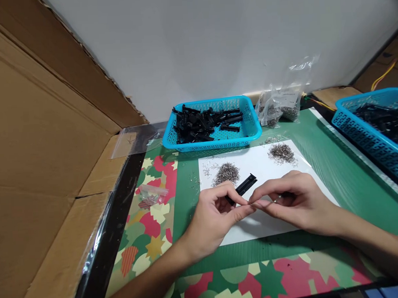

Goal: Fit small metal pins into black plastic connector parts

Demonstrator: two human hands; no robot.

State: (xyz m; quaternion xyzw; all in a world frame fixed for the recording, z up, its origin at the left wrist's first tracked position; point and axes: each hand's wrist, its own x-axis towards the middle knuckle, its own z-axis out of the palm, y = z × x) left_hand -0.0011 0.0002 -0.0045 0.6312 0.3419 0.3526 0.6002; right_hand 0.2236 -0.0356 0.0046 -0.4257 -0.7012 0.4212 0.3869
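Observation:
My left hand (218, 212) is closed, its curled fingers around a narrow black plastic part (246, 185) that sticks out up and to the right. Its thumb and index fingertips are pressed together, meeting the fingertips of my right hand (295, 202). That hand is closed in a pinch too, with a thin shiny piece and something dark partly visible in it; what they are I cannot make out. Under and behind the hands lies a white sheet (271, 233). On it are two heaps of tiny metal wire pieces, a left heap (227, 173) and a right heap (281, 153).
A blue basket (215, 146) of black plastic parts stands at the back, another blue basket (363, 126) at the right. Clear bags (284, 108) of metal pieces lean near the wall. A small plastic bag (153, 194) lies left. Cardboard (36, 129) walls the left side.

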